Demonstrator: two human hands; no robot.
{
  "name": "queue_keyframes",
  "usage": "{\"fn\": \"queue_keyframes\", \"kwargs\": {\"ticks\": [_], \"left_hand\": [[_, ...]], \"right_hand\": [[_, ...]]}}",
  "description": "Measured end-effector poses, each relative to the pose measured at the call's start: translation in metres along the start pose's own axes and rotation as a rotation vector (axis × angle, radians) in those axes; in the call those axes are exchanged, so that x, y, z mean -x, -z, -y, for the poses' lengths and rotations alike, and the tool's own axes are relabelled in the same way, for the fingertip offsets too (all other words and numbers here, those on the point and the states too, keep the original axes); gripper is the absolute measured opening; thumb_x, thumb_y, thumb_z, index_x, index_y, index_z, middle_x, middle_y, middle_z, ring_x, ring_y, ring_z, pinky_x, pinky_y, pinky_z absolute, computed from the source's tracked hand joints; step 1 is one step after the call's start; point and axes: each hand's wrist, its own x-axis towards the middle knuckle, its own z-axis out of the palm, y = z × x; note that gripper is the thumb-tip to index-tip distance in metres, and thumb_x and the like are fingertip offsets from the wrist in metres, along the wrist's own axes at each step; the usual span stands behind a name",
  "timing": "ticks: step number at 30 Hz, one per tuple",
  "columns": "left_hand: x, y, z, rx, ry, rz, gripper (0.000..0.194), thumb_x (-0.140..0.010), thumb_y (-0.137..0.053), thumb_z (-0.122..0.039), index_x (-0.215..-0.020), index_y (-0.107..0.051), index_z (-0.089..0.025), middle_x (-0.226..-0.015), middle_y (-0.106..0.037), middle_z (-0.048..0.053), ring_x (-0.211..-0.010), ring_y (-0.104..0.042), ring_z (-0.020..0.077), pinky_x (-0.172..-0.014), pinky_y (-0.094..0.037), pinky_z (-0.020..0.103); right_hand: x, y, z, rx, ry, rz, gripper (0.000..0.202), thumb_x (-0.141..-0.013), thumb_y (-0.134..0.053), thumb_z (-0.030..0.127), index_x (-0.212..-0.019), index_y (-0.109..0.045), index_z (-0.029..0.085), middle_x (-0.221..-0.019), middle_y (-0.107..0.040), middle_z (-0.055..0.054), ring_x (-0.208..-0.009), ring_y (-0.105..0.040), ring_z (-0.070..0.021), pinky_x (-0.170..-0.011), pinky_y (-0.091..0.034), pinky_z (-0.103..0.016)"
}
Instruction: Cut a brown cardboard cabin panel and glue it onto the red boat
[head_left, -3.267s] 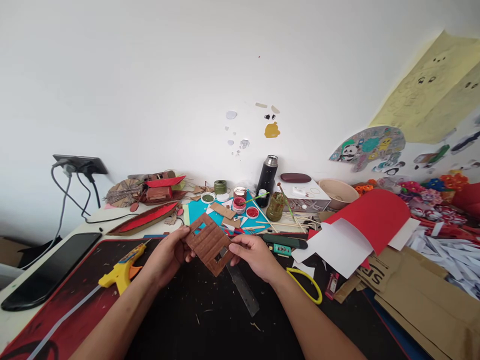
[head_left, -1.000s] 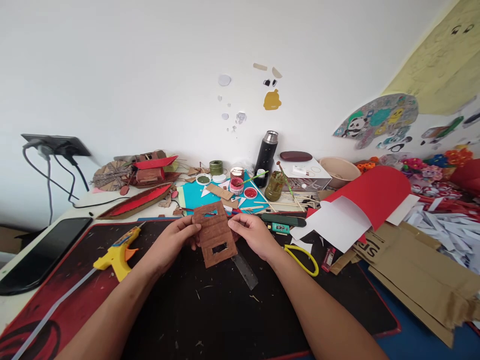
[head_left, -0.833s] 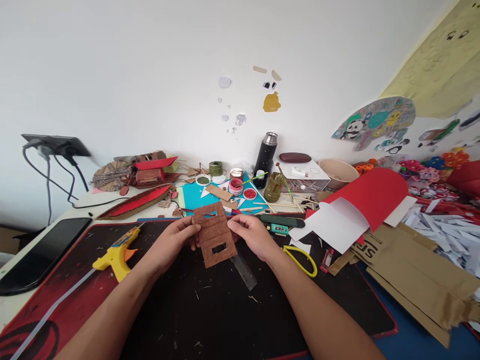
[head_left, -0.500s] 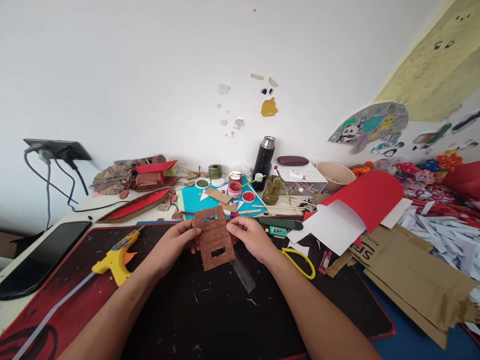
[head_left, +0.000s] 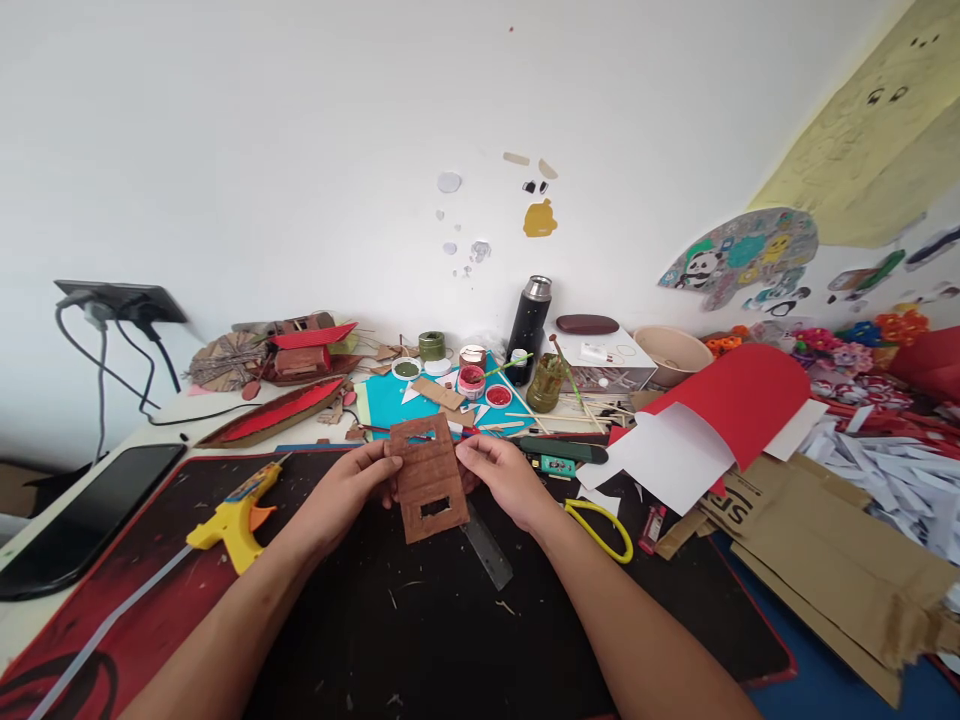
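1. Turned since the earliest frame, the brown panel [head_left: 429, 475] has gone from a slanted diamond to a nearly upright rectangle in the head view; in the last half second little but the camera's aim has shifted.
2. Head view, middle of the frame: the panel is held up in front of the black mat [head_left: 420, 640]. The left hand [head_left: 354, 490] pinches its left edge, thumb in front and fingers behind; the right hand [head_left: 506, 480] is closed on the upper part of its right edge.
3. Both holds sit above the panel's lower end, which has no hand on it. An uneven pull could swing that end or let an edge slip, I think.
4. Two holes pierce the panel, leaving narrow strips around them. Bending or squeezing inward would probably crease or tear it there first.
5. Lower middle: a dark flat strip [head_left: 487, 548] lies behind the panel's lower right corner; a dropped panel could land on it.
6. Left of the frame: the yellow glue gun [head_left: 238, 515] lies just beside the left forearm [head_left: 247, 600], so an outward sweep could knock it. Whether it is hot, I cannot tell.
7. Centre, above the hands: the red paint jar [head_left: 472, 381] looks open; lifting the panel that way risks a smear.
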Motion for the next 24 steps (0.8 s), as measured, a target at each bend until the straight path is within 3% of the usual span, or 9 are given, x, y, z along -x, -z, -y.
{"fn": "queue_keyframes", "kwargs": {"ticks": [8,16,24], "left_hand": [[-0.0002,0.0010,0.0019,0.017,0.009,0.002,0.031,-0.078,-0.079,-0.049,-0.080,-0.068,-0.020,-0.077,-0.066,0.003,-0.063,-0.056,0.0169,-0.056,-0.045,0.027],[0.0004,0.0023,-0.0015,0.063,-0.025,-0.013,0.041,-0.082,-0.077,-0.060,-0.082,-0.066,-0.021,-0.072,-0.062,0.001,-0.065,-0.059,0.0168,-0.055,-0.045,0.026],[-0.0016,0.0046,0.0014,0.057,-0.027,0.002,0.038,-0.078,-0.080,-0.056,-0.080,-0.066,-0.020,-0.068,-0.062,0.001,-0.062,-0.058,0.0166,-0.055,-0.043,0.026]], "right_hand": [[-0.0018,-0.0002,-0.0041,0.008,-0.003,0.005,0.046,-0.079,-0.080,0.067,-0.088,-0.069,0.023,-0.081,-0.070,-0.001,-0.073,-0.066,-0.0200,-0.073,-0.052,-0.035],[-0.0033,0.0014,-0.0065,0.021,0.031,-0.031,0.047,-0.079,-0.080,0.067,-0.086,-0.069,0.022,-0.076,-0.068,0.000,-0.070,-0.064,-0.0195,-0.071,-0.051,-0.034],[-0.0034,0.0006,-0.0081,0.039,0.045,-0.040,0.048,-0.079,-0.080,0.067,-0.086,-0.070,0.021,-0.077,-0.069,-0.001,-0.070,-0.065,-0.0200,-0.070,-0.052,-0.034]]}}
